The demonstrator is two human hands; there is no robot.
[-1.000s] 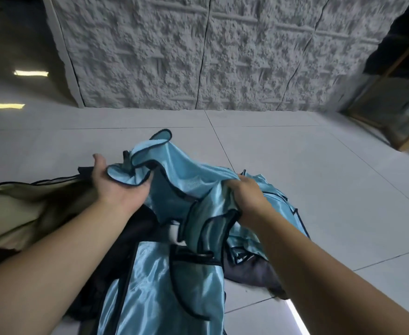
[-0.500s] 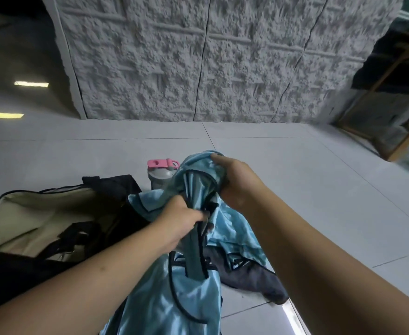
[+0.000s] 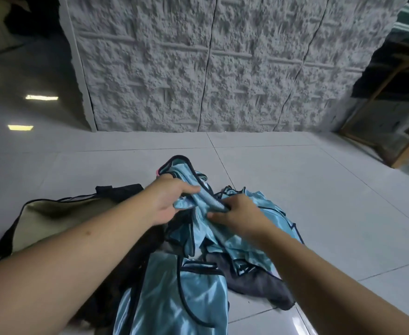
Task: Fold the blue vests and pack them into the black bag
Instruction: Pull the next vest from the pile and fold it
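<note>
Grey tiled floor [image 3: 295, 189] runs to a rough textured wall [image 3: 198, 68]; black bag [image 3: 41, 218] lies open at left, pale lining showing. Heap of blue vests [image 3: 174, 298] with dark trim sits beside the bag, over a dark grey cloth [image 3: 259, 284]. Left hand [image 3: 167, 201] grips a bunched vest [image 3: 186, 172] lifted above the heap; right hand [image 3: 237, 213] pinches the same fabric just beside it.

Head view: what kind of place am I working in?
Likely an indoor hall or lobby: glossy tiled floor, rough stone-faced wall, and a wooden frame at the right edge.
</note>
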